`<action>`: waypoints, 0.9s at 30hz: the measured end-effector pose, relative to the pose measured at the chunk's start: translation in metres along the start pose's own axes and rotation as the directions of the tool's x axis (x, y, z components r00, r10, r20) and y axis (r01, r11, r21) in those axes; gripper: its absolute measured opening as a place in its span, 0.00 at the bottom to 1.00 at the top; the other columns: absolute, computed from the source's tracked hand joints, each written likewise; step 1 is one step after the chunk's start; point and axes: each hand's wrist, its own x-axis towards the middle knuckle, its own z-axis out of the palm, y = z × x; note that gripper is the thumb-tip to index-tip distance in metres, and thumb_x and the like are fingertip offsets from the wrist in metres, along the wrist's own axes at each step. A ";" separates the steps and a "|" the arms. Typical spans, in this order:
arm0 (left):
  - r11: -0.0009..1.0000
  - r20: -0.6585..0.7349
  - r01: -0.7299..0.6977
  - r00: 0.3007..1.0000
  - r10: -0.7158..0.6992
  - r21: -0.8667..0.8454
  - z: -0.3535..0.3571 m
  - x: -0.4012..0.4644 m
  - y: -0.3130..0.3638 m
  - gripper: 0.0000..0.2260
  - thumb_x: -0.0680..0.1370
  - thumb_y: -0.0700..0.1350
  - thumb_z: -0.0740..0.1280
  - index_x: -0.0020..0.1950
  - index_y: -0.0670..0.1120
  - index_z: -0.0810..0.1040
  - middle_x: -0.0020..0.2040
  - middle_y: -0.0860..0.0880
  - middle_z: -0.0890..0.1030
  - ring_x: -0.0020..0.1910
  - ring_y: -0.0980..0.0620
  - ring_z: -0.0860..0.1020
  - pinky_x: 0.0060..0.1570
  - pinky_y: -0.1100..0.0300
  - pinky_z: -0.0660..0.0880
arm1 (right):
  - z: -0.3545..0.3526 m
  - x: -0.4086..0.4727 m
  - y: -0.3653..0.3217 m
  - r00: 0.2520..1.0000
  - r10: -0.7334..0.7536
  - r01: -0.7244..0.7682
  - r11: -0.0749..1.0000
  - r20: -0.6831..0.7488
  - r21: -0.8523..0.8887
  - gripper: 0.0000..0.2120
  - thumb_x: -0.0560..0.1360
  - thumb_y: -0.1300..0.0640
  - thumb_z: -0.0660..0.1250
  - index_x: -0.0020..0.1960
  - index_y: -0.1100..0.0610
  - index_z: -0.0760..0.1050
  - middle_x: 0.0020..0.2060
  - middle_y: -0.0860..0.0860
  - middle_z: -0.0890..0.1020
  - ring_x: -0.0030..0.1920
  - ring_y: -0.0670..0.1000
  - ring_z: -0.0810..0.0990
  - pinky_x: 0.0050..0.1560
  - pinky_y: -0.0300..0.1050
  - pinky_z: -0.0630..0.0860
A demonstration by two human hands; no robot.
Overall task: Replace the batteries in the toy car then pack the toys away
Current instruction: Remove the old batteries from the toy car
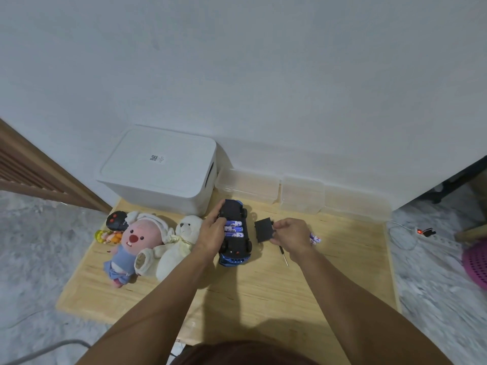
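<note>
left grip (210, 230) clamps 1 toy car (235, 233) | 3 batteries (233, 228) inside | right grip (291, 233) pinches 1 cover (263, 229)

1 toy car (235, 233), w/ 3 batteries (233, 228) in its bay; 2 loose batteries (315, 238) right of car; 2 plush toys (137, 239) (181, 241) left of it; 1 white box (160, 167) behind.

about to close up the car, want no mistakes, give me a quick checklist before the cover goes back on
1. Blue toy car upside down, bay facing up: ok.
2. Three blue batteries in the bay: ok.
3. Battery polarity: cannot tell.
4. Left hand steadying the car: ok.
5. Black square battery cover held in the right hand: ok.
6. Small dark-handled screwdriver on the wooden table: ok.
</note>
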 end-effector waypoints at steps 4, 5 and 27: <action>1.000 -0.008 0.006 1.000 -0.006 -0.028 -0.002 0.003 0.002 0.24 0.80 0.35 0.55 0.71 0.55 0.71 0.49 0.54 0.81 0.44 0.52 0.81 0.39 0.63 0.79 | 0.009 0.001 0.010 0.999 0.009 -0.011 0.997 -0.033 -0.070 0.12 0.70 0.75 0.68 0.37 0.59 0.78 0.44 0.59 0.82 0.41 0.55 0.83 0.36 0.44 0.82; 0.999 -0.006 0.003 1.000 -0.003 -0.035 -0.002 0.004 0.002 0.24 0.80 0.34 0.55 0.71 0.55 0.71 0.49 0.54 0.81 0.45 0.52 0.81 0.40 0.62 0.79 | 0.010 -0.001 0.011 0.999 0.011 -0.015 0.995 -0.040 -0.103 0.12 0.70 0.74 0.68 0.37 0.59 0.78 0.42 0.58 0.82 0.38 0.53 0.82 0.37 0.46 0.83; 0.995 0.233 -0.102 0.968 0.097 0.011 0.017 0.009 0.000 0.43 0.71 0.24 0.64 0.73 0.65 0.63 0.60 0.43 0.75 0.50 0.48 0.80 0.47 0.53 0.79 | 0.005 -0.029 -0.056 0.992 -0.042 0.034 0.997 0.117 0.066 0.06 0.73 0.65 0.70 0.48 0.67 0.82 0.42 0.57 0.84 0.37 0.49 0.80 0.36 0.42 0.75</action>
